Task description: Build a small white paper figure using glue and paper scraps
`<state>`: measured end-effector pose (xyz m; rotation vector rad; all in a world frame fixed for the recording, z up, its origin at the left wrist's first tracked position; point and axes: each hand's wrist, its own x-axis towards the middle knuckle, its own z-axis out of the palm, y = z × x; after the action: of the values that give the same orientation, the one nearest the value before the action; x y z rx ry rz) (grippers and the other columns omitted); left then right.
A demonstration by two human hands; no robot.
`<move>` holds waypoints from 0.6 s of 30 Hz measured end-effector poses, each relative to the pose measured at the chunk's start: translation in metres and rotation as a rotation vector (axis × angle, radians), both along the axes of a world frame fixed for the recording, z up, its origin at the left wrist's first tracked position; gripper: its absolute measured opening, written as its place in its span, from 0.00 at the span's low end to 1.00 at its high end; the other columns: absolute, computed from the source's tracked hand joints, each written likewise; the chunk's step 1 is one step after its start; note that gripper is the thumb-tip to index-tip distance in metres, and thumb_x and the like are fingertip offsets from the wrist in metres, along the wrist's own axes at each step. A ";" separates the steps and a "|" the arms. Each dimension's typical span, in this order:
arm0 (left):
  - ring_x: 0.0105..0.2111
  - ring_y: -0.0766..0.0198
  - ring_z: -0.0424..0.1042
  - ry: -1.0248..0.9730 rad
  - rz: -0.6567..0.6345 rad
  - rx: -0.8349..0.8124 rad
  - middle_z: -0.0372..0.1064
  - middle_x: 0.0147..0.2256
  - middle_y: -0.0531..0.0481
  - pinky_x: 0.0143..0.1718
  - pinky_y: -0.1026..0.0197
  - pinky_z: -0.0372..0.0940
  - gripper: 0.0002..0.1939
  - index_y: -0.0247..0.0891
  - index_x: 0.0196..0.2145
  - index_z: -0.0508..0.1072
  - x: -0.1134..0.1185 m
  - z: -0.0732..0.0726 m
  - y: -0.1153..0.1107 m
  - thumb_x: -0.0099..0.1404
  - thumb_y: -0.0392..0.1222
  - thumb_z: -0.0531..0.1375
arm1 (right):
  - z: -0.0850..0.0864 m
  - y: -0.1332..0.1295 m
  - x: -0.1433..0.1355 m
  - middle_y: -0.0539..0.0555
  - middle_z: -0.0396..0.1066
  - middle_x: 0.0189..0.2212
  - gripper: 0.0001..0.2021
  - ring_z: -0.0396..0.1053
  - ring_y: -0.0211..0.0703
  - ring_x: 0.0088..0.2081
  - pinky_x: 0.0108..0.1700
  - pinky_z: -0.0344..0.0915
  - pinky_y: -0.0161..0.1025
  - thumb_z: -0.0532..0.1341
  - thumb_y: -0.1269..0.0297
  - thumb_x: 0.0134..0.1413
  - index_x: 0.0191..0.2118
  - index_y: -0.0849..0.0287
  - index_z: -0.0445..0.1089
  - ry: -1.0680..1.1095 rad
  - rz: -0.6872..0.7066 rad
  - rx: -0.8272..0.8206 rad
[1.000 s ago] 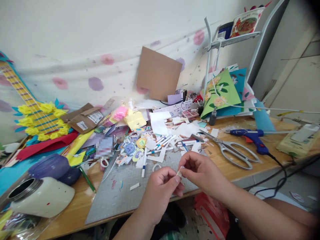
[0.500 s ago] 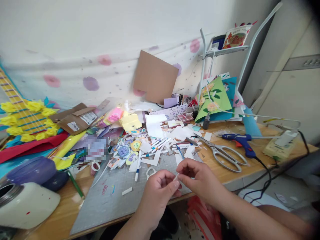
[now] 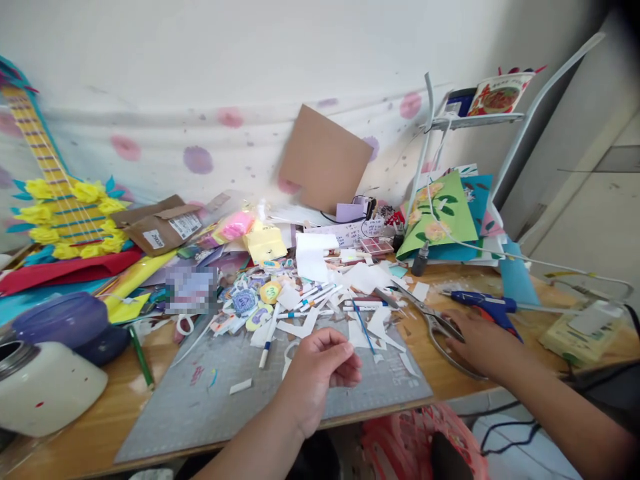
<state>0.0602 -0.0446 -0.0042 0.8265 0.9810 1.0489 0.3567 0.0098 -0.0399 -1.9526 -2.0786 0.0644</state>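
My left hand (image 3: 333,360) hovers over the grey cutting mat (image 3: 185,413), thumb bent against curled fingers. Whatever may be inside it is hidden. At the right, my right hand (image 3: 470,340) lies over the handles of large metal scissors (image 3: 436,339), its fingers and thumb closed about the upper handle. The blades point toward the paper scraps. Just behind that hand lies a blue hot glue gun (image 3: 487,302), partly covered by it. Nearer my left hand are white paper scraps (image 3: 303,325), a blue-tipped marker (image 3: 265,353) and a thin blue stick (image 3: 363,325).
Cut-out stickers (image 3: 245,300) and markers crowd the mat's back. A white jar (image 3: 55,387) and purple bowl (image 3: 60,327) stand left, before a yellow-flowered paper guitar (image 3: 75,213). A white rack (image 3: 480,120) and power strip (image 3: 575,333) are at the right.
My hands have separated. The right one moved right, from beside the left hand to the scissors. The left hand stays over the mat, still curled. The view has shifted a little.
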 end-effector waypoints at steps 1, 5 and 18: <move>0.20 0.68 0.69 -0.012 -0.005 0.000 0.72 0.22 0.50 0.25 0.64 0.64 0.10 0.35 0.24 0.67 0.002 0.000 0.001 0.52 0.42 0.65 | 0.000 0.001 0.000 0.66 0.74 0.36 0.15 0.72 0.60 0.38 0.34 0.62 0.44 0.59 0.71 0.46 0.42 0.60 0.71 0.007 0.011 -0.016; 0.24 0.66 0.71 -0.037 -0.006 0.005 0.74 0.26 0.48 0.29 0.62 0.65 0.10 0.35 0.25 0.67 0.007 0.002 0.003 0.54 0.41 0.64 | 0.014 -0.002 0.005 0.65 0.74 0.33 0.16 0.72 0.61 0.35 0.31 0.62 0.46 0.59 0.66 0.46 0.45 0.59 0.67 0.049 -0.055 -0.046; 0.33 0.59 0.75 -0.061 0.021 0.051 0.74 0.29 0.46 0.36 0.60 0.66 0.10 0.33 0.24 0.70 0.014 0.009 0.026 0.50 0.40 0.67 | 0.029 -0.093 -0.052 0.47 0.62 0.17 0.31 0.60 0.38 0.15 0.17 0.58 0.34 0.52 0.39 0.52 0.54 0.58 0.58 0.886 0.085 -0.335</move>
<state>0.0742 -0.0190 0.0044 0.8225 0.9168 1.1149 0.3049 -0.0828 -0.0107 -1.5371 -1.5829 1.1290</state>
